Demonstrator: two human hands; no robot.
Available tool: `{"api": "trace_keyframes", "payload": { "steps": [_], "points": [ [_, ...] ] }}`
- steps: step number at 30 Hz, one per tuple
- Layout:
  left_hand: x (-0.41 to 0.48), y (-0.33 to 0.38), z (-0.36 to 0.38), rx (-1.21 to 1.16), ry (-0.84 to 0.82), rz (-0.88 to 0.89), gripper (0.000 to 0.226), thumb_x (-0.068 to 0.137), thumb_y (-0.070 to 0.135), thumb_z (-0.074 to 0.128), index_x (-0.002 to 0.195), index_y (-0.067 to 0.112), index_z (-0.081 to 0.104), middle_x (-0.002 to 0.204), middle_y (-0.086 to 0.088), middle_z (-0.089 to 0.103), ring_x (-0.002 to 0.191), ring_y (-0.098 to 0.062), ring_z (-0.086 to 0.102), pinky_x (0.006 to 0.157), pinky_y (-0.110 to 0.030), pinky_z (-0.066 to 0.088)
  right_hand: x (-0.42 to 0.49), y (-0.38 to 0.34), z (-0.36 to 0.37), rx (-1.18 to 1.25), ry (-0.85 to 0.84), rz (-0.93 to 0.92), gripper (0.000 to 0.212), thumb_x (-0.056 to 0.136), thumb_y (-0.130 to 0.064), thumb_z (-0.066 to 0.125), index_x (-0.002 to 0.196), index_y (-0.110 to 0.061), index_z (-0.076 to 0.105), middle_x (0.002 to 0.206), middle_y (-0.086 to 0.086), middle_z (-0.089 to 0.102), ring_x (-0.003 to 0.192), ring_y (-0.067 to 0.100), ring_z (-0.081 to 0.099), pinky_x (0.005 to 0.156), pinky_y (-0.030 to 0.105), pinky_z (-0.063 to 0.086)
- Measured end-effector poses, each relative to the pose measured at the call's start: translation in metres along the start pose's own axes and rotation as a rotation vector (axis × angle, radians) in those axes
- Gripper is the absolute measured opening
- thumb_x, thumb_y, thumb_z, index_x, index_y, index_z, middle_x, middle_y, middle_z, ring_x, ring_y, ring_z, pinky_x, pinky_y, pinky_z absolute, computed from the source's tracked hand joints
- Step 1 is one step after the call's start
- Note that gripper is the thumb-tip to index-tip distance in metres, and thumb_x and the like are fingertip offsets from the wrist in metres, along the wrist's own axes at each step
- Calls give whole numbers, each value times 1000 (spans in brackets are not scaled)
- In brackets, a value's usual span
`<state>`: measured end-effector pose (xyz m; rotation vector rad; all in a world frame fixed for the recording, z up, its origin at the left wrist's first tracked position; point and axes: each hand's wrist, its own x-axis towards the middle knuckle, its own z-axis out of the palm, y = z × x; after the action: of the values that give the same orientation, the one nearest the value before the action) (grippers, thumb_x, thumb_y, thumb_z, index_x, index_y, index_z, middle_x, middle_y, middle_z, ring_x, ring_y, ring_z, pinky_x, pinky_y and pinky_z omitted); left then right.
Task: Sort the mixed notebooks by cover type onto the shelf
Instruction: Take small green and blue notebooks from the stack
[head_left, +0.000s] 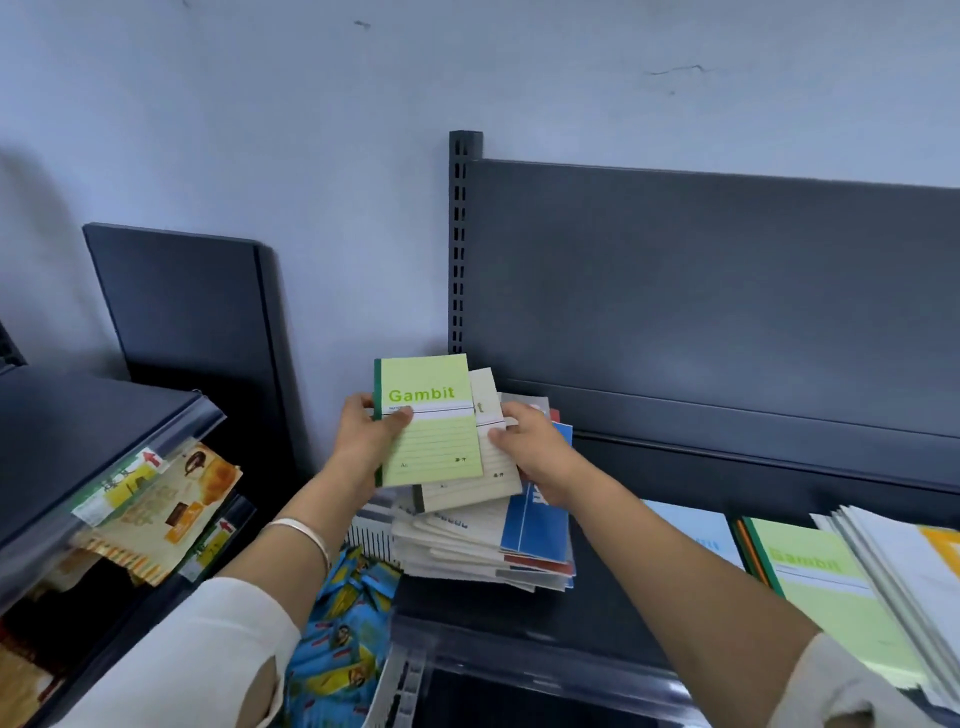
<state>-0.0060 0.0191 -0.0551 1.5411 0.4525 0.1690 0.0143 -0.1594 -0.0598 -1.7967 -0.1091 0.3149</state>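
Observation:
My left hand (363, 441) grips a light green "Gambit" notebook (431, 421) by its dark green spine, thumb over the cover. It is lifted above a mixed stack of notebooks (467, 551) on the dark shelf (597, 613). Just behind the green one is a cream notebook (493, 457), which my right hand (535, 452) holds at its right edge, with a blue notebook (535, 525) beneath the hand. To the right on the shelf lie a pale blue notebook (701, 535), another green Gambit notebook (826, 587) and a pile of white-edged notebooks (904, 571).
A dark back panel (727, 291) and slotted upright (460, 234) rise behind the shelf. At the left, another shelf (78, 431) carries printed packets (166, 504). Blue and yellow packets (343, 634) fill a bin below the stack.

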Motion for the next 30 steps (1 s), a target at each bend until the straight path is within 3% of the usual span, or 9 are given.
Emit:
{"api": "trace_keyframes", "payload": {
  "steps": [5,9,15,21,25,30],
  "points": [
    [-25,10,69,37,-145,87,20,94,13,54,110,13,42,105,-8,59,85,-23,60,65,-34,52,-29,15,-66,-16,234,-71,27,98,-5,41,121,-13,52,110,6,63,98,21,60,82,35,51],
    [-55,6,136,78,-245,136,15,95,14,51,106,15,41,109,-11,60,96,-30,61,81,-50,54,-64,37,-133,-64,407,-28,31,97,-7,36,120,-18,54,110,3,63,98,21,58,74,31,49],
    [-103,-33,229,214,-322,102,34,94,8,51,123,22,39,115,-7,56,99,-28,59,84,-48,53,-127,86,-238,-203,656,130,34,96,-5,34,122,-13,55,115,9,61,95,26,54,72,32,45],
    [-129,-75,260,521,-273,78,53,93,-4,43,141,15,33,125,-17,54,95,-26,53,76,-33,44,-161,123,-285,-287,630,213,37,98,-3,34,132,-9,47,127,15,56,113,32,53,88,35,44],
    [-135,-87,259,789,-278,104,55,89,-8,39,140,12,41,133,-19,43,111,-32,52,87,-30,42,-163,134,-286,-310,567,221,43,99,-4,34,141,-12,39,134,14,52,118,32,51,88,29,42],
    [-141,-86,260,979,-316,193,51,88,-8,40,134,13,47,136,-17,33,114,-33,48,95,-26,37,-161,136,-279,-452,512,232,41,98,-4,34,138,-11,38,131,14,54,115,32,53,89,34,46]
  ]
}}
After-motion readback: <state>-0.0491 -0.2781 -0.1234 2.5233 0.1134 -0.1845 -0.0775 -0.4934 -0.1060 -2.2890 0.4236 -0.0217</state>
